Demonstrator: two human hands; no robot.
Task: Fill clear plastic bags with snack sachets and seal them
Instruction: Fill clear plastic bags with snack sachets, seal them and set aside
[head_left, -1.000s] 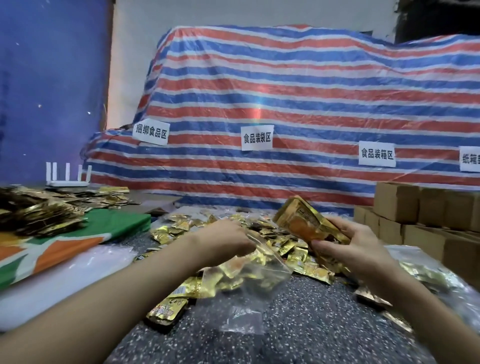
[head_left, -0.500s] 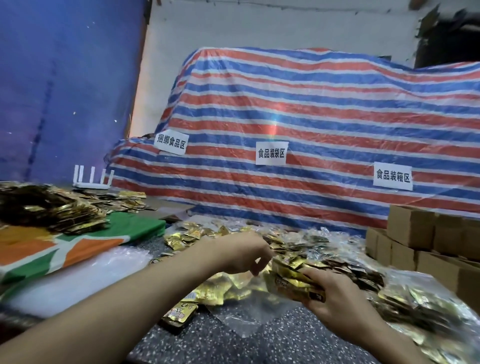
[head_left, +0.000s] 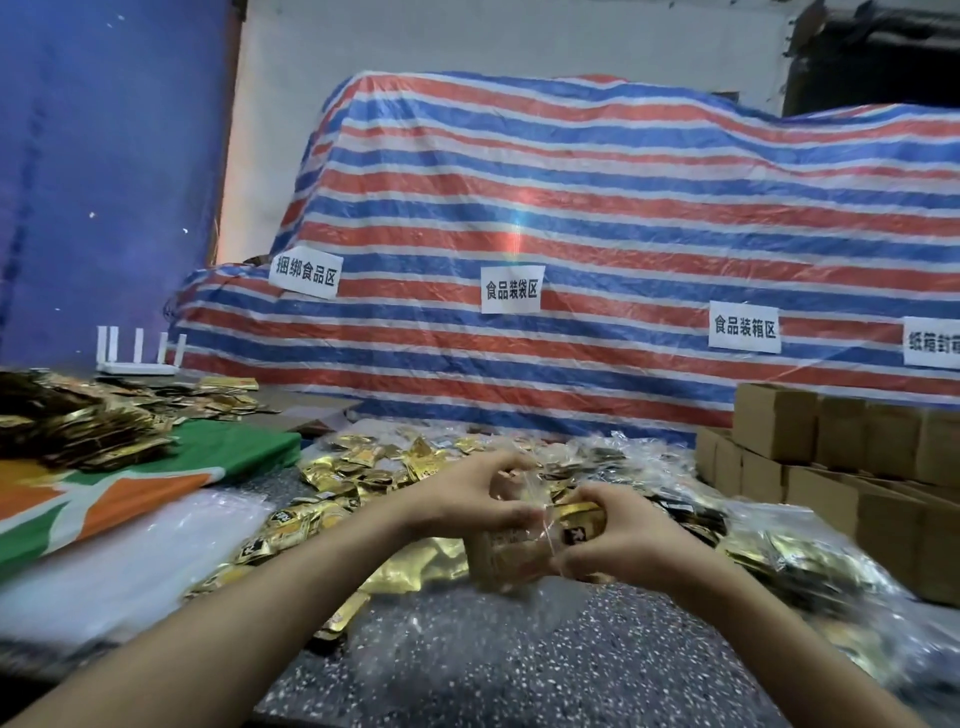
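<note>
Over at the left a heap of loose sachets (head_left: 78, 426) lies on a green and orange cloth (head_left: 234, 447); next the left hand (head_left: 462, 499) pinches the rim of the clear plastic bag (head_left: 511, 564), held over the speckled table (head_left: 467, 665), while the right hand (head_left: 628, 545) curls round a bundle of gold sachets (head_left: 576, 522) at the bag's mouth. The film looks thin, limp and slippery, so it is probably best held at the rim; the foil packets seem light and slick, apt to fan out unless squeezed across their flat faces.
</note>
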